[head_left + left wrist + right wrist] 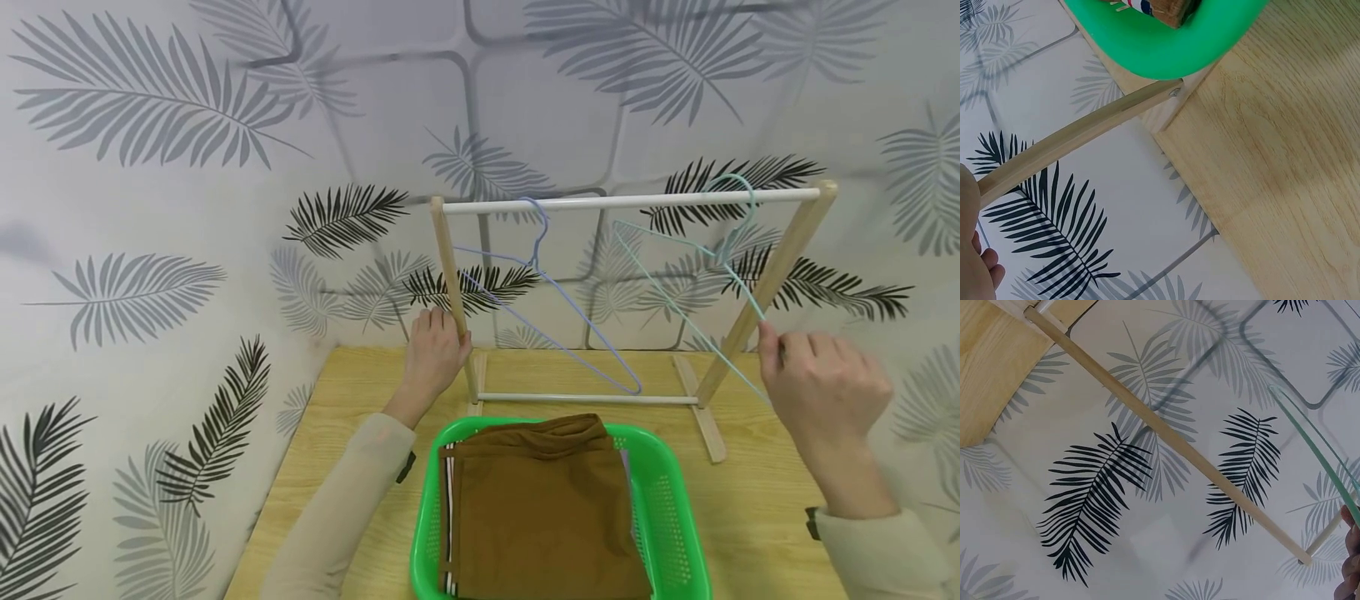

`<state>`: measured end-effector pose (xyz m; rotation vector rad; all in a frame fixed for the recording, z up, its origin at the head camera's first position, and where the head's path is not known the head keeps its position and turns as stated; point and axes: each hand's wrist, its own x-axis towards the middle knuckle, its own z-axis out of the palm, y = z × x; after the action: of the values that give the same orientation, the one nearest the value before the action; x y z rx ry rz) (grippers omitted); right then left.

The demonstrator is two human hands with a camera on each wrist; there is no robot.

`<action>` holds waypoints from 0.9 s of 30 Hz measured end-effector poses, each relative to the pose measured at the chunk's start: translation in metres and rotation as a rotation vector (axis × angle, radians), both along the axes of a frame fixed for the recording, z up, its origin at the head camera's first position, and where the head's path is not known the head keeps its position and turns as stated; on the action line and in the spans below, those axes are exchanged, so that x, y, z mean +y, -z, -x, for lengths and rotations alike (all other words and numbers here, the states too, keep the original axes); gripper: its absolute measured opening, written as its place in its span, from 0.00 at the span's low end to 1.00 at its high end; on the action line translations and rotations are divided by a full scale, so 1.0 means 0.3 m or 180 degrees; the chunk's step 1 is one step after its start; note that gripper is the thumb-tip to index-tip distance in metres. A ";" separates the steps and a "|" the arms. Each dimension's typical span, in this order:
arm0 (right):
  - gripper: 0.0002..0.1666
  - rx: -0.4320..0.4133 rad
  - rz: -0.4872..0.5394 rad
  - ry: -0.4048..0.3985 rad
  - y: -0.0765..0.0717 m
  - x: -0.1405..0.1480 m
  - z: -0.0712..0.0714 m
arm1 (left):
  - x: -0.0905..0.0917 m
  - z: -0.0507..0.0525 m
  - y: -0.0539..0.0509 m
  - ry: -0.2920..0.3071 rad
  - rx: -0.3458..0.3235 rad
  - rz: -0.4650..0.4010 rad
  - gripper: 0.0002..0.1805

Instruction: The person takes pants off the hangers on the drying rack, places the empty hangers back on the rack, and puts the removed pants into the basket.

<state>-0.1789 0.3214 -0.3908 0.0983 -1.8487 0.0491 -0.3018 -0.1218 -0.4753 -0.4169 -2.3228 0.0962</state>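
My left hand (435, 357) grips the left wooden upright (448, 275) of a small clothes rack. In the left wrist view only part of that hand (972, 244) shows, at the left edge. With my right hand (828, 387) I hold the lower right part of a mint green hanger (675, 310), whose hook goes over the white top rail (630, 201) near its right end. The right wrist view shows the fingers (1352, 550) curled at the green hanger (1316, 450). A blue-purple hanger (577, 308) hangs from the rail further left.
In front of the rack stands a green plastic basket (693, 533) with folded brown clothing (540, 517) in it. The rack's feet (701, 417) rest on a wood-grain table (757, 500). Behind rises a wall covering (390, 100) printed with leaves.
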 end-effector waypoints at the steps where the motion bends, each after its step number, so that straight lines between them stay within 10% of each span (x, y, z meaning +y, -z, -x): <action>1: 0.39 0.0001 -0.0003 -0.0003 0.001 0.002 0.004 | 0.000 0.001 0.001 -0.0002 0.0019 0.0006 0.20; 27: 0.38 -0.0117 -0.0030 0.0075 0.064 0.048 0.064 | 0.005 -0.004 0.002 -0.0093 0.0001 0.0051 0.20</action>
<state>-0.1981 0.3357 -0.4100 0.0826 -1.8866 0.0258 -0.3007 -0.1204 -0.4760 -0.3911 -2.3296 0.1290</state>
